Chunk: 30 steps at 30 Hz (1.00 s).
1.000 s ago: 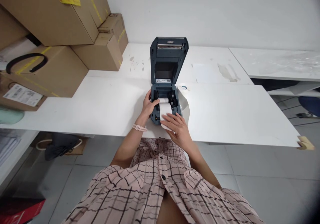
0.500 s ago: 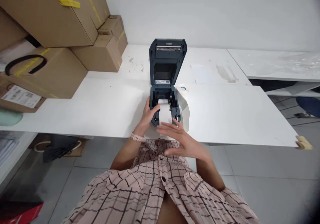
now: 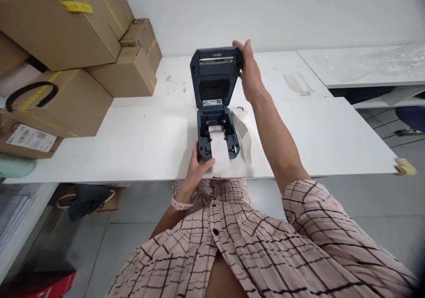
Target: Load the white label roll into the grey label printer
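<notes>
A dark label printer (image 3: 201,132) stands on the white table with its lid (image 3: 212,83) raised. White label paper (image 3: 219,145) runs out of its bay over the front edge, toward the table edge. My left hand (image 3: 196,167) grips the printer's front left corner, fingers along the side and thumb on the paper's left edge. At the lid's upper right edge, my right hand (image 3: 249,74) has hold of it, with part of the fingers hidden behind the lid. A loose strip of backing paper (image 3: 244,134) lies along the printer's right side.
Cardboard boxes (image 3: 99,36) are stacked on the table's left side, with a black strap (image 3: 31,87) by them. Behind the white table (image 3: 308,143) rises a wall. A tan corner guard (image 3: 405,166) sits at its right front corner.
My right hand has gone from over the paper at the printer's front up to the lid and taken hold of it. My left thumb has slid down toward the printer's front.
</notes>
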Available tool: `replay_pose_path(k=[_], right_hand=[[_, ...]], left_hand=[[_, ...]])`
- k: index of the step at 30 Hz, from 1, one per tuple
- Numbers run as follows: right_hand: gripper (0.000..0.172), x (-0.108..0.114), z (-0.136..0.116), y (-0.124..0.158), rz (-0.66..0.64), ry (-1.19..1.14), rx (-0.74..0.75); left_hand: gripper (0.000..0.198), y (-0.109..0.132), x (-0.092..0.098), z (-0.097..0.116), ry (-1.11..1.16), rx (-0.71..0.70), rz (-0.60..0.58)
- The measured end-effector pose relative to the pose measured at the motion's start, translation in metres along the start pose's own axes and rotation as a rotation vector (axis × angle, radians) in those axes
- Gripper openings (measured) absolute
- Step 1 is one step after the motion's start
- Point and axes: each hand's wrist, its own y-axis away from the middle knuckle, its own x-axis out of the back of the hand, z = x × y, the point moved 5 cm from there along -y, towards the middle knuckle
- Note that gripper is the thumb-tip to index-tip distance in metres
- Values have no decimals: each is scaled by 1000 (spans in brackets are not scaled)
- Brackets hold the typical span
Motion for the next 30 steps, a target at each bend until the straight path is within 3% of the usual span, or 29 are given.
replay_pose_path(k=[3,5,8,10,15,18,21,26,28,30], right_hand=[[86,5,-15,68,62,93,82],[68,3,-23,125,64,193,160],[42,-13,-23,196,30,396,205],[41,-23,-13,224,31,476,165],[62,-31,22,241,120,422,-7],[73,-31,42,241,125,364,-79],[72,-36,58,244,108,296,-131],[68,-42,66,248,199,265,-111],[67,-43,67,248,185,313,-82],[69,-42,68,247,141,391,-44]], left_hand=[[93,3,17,0,30,4,190],[82,4,26,10,22,-67,294],[74,0,27,31,-21,-187,330],[77,-6,21,40,-39,-215,319],[97,-24,-1,29,22,-120,225],[96,-25,-7,20,78,-95,187],[92,-26,-7,19,61,-119,193],[87,-24,-7,25,9,-156,193],[85,-15,-4,24,-63,-164,286],[76,4,1,20,-150,-169,478]])
